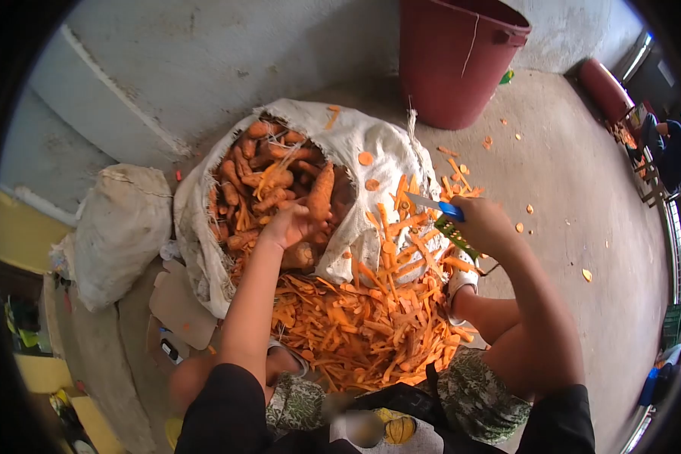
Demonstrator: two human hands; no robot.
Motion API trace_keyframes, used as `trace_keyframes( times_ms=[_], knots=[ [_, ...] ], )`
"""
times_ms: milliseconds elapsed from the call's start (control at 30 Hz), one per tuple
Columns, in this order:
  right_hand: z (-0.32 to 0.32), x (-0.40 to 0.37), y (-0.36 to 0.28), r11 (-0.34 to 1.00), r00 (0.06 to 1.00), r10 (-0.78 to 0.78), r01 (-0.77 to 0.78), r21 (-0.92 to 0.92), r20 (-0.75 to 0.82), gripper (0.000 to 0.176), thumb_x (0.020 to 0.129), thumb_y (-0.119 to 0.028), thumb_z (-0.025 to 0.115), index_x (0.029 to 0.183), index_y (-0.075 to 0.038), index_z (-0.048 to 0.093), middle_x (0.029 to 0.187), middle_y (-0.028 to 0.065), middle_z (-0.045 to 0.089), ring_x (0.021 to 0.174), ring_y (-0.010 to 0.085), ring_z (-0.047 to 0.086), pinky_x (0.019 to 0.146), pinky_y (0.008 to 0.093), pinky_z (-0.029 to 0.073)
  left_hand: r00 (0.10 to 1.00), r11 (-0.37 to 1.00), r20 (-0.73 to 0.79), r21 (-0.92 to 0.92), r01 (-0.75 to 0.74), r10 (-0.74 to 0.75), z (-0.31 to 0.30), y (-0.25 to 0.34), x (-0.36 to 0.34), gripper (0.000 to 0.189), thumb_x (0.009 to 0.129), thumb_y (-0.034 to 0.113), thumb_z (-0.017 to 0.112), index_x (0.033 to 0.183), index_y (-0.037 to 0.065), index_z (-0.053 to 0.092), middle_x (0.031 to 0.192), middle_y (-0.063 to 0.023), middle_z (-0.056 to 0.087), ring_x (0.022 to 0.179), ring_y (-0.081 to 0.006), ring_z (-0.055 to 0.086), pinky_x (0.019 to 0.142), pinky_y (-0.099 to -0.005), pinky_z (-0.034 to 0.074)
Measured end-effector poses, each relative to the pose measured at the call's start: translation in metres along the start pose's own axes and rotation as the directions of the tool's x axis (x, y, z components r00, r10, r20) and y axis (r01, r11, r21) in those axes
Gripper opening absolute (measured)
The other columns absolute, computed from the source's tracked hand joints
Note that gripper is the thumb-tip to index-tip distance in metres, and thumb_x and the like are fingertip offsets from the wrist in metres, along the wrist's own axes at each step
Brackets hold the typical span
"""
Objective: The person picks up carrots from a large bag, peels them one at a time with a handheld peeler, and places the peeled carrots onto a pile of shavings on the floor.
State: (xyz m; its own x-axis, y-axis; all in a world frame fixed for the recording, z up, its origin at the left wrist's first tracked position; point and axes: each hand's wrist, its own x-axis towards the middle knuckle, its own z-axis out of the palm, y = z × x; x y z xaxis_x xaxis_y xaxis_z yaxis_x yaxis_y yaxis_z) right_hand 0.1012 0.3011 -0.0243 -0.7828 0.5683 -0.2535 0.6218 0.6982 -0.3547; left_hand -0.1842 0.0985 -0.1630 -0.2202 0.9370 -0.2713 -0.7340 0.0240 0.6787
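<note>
My left hand [293,225] is closed round the lower end of a large carrot [321,194], whose tip points up at the mouth of a white woven sack [204,261]. Unpeeled carrots [268,181] fill the sack's opening around it. My right hand [483,223] grips the blue handle of a knife [425,201], its blade pointing left over the sack's right side. Just below that hand shows a green piece with small holes [454,234]. Orange peelings [363,329] lie heaped between my legs and against the sack, with some strips and round slices on the cloth.
A tall dark red bin [461,68] stands behind the sack by the wall. To the left are a smaller filled sack [125,234] and a flat piece of cardboard [181,306]. Carrot bits dot the concrete floor [583,204]. Another person [670,155] sits at the far right.
</note>
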Motion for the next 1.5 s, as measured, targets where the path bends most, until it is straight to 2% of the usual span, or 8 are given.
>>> trace_keyframes(
  times_ms=[233,433,533,600,1200,1400,1467,1500],
  knots=[
    [-0.015,-0.029,-0.059,0.774,0.957,-0.039,0.211,0.598,-0.286,0.023,0.084,-0.025,0.051,0.084,-0.002,0.054,0.060,0.0039,0.047,0.055,0.0112,0.042,0.054,0.0283,0.038,0.938,0.970,0.333,-0.241,-0.016,0.098,0.142,0.017,-0.070,0.046,0.078,0.029,0.055,0.113,0.001,0.042,0.094,-0.0135,0.054,0.089,-0.0282,0.055,0.080,-0.0471,0.046],
    [-0.023,-0.059,-0.106,0.296,0.849,0.216,0.413,0.861,-0.481,0.025,0.086,-0.026,0.051,0.069,-0.007,0.048,0.061,-0.0041,0.042,0.055,0.0049,0.037,0.051,0.0229,0.033,0.991,0.981,-0.137,-0.194,-0.027,0.000,0.210,-0.007,-0.113,0.036,0.089,0.039,0.039,0.097,0.006,0.052,0.083,-0.0071,0.057,0.073,-0.0206,0.056,0.065,-0.0353,0.048],
    [-0.012,-0.090,-0.143,0.115,0.914,0.218,0.326,0.939,-0.344,0.025,0.085,-0.024,0.051,0.068,-0.006,0.050,0.054,-0.0031,0.043,0.049,0.0051,0.038,0.044,0.0240,0.031,0.982,0.956,-0.186,-0.294,-0.016,-0.041,0.219,-0.030,-0.143,0.032,0.091,0.034,0.036,0.103,0.008,0.050,0.087,-0.0057,0.058,0.075,-0.0186,0.057,0.067,-0.0341,0.050],
    [0.014,-0.095,-0.155,0.249,0.907,0.171,0.339,0.907,-0.386,0.025,0.086,-0.023,0.050,0.072,-0.003,0.051,0.055,-0.0009,0.045,0.050,0.0074,0.039,0.045,0.0256,0.034,0.998,0.967,-0.037,-0.252,0.036,-0.047,0.212,-0.037,-0.159,0.034,0.091,0.034,0.032,0.108,0.009,0.047,0.094,-0.0068,0.058,0.080,-0.0193,0.058,0.069,-0.0336,0.050],
    [0.052,-0.101,-0.167,0.688,0.758,0.134,0.392,0.610,-0.639,0.027,0.086,-0.020,0.050,0.070,0.002,0.049,0.052,0.0030,0.045,0.048,0.0108,0.037,0.046,0.0296,0.033,0.979,0.998,-0.203,-0.063,0.002,-0.015,0.210,-0.059,-0.184,0.036,0.093,0.033,0.028,0.103,0.005,0.047,0.089,-0.0064,0.056,0.077,-0.0154,0.057,0.066,-0.0310,0.050],
    [0.027,-0.019,-0.079,0.665,0.616,0.496,0.184,0.724,-0.612,0.027,0.087,-0.023,0.047,0.074,0.000,0.052,0.056,0.0081,0.051,0.048,0.0171,0.044,0.048,0.0317,0.035,0.979,0.976,-0.094,0.107,0.191,-0.182,0.229,-0.055,-0.199,0.039,0.092,0.037,0.029,0.103,0.004,0.045,0.084,-0.0077,0.054,0.074,-0.0152,0.055,0.068,-0.0296,0.048],
    [0.028,-0.014,-0.075,0.217,0.701,0.550,0.405,0.888,-0.454,0.025,0.086,-0.023,0.049,0.075,-0.002,0.054,0.055,-0.0004,0.045,0.045,0.0090,0.039,0.042,0.0264,0.032,0.982,0.992,-0.142,0.024,0.126,-0.121,0.227,-0.048,-0.198,0.037,0.091,0.037,0.034,0.103,0.004,0.045,0.084,-0.0088,0.054,0.074,-0.0174,0.055,0.067,-0.0313,0.048],
    [0.027,-0.022,-0.086,0.218,0.703,0.546,0.405,0.888,-0.455,0.025,0.086,-0.023,0.049,0.075,-0.002,0.054,0.055,-0.0004,0.045,0.045,0.0090,0.039,0.042,0.0264,0.032,0.983,0.992,-0.143,0.023,0.123,-0.118,0.224,-0.044,-0.196,0.037,0.091,0.037,0.034,0.103,0.004,0.045,0.084,-0.0088,0.054,0.074,-0.0174,0.055,0.067,-0.0313,0.048]
  ],
)
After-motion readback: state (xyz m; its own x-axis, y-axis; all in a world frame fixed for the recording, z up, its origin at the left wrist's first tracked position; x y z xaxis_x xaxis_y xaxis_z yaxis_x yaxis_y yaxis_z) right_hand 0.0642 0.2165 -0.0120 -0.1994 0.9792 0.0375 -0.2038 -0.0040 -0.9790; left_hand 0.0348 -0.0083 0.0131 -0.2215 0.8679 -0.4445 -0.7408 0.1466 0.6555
